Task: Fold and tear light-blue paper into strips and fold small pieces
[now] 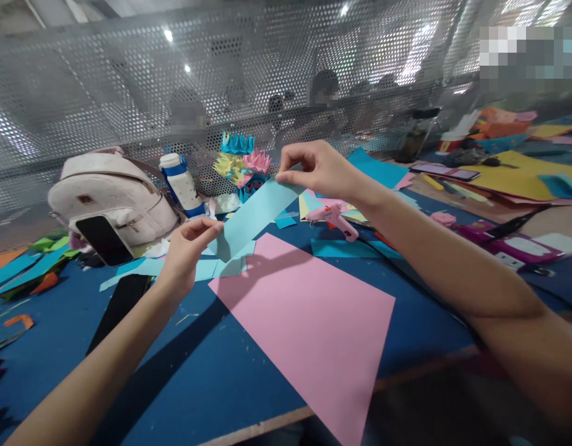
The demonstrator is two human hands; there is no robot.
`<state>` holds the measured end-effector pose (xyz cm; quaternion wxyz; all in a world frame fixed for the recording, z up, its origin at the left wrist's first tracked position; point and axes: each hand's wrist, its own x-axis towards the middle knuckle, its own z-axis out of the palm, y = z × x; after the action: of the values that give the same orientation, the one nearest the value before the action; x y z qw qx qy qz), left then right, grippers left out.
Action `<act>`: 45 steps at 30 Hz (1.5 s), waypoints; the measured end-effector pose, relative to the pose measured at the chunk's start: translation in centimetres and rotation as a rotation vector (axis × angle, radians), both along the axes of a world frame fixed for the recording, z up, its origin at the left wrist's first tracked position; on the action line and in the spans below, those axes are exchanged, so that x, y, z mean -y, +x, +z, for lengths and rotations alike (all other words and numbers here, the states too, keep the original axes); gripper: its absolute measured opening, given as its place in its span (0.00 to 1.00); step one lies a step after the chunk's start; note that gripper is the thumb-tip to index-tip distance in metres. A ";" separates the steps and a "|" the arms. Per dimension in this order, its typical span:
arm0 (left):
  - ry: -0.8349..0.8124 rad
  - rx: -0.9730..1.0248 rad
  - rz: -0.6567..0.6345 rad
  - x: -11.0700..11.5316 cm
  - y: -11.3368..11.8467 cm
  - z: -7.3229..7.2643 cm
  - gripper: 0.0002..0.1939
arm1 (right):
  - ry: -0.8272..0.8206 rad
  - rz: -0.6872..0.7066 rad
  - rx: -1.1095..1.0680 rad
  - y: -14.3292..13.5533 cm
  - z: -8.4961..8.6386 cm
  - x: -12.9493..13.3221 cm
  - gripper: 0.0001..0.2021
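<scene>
Two hands [182, 251] [316, 166] pinch a pale-blue strip [258, 214] amid a pink sheet [314, 310], glue gun [333, 219], bottle [181, 186] and backpack [103, 189].

No lettering, label, brand, number or sign is readable.

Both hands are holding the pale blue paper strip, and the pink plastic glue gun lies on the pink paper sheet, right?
Not quite: the head view shows the glue gun off the pink sheet, beyond its far edge. Left hand and right hand do hold the strip.
</scene>
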<state>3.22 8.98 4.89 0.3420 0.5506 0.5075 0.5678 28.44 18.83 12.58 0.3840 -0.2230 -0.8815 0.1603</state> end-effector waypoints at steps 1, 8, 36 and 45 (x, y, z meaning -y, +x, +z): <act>-0.003 0.010 0.004 -0.1 -0.1 0.0 0.08 | 0.009 -0.025 -0.006 0.3 0.2 -0.1 0.09; 0.014 0.107 0.002 -0.7 -1.0 0.3 0.08 | 0.049 -0.121 -0.049 1.8 1.2 -0.6 0.09; -0.296 0.175 -0.314 1.4 2.4 -1.1 0.07 | 0.421 0.263 0.393 -4.8 -4.4 7.3 0.11; -0.388 -0.328 -0.529 1.1 1.8 -1.1 0.19 | 0.334 0.104 0.530 -4.7 -4.7 5.2 0.05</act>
<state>4.99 7.88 3.83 0.4894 0.6713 0.4938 0.2570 23.74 13.59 7.92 0.1636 -0.1456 -0.9752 -0.0309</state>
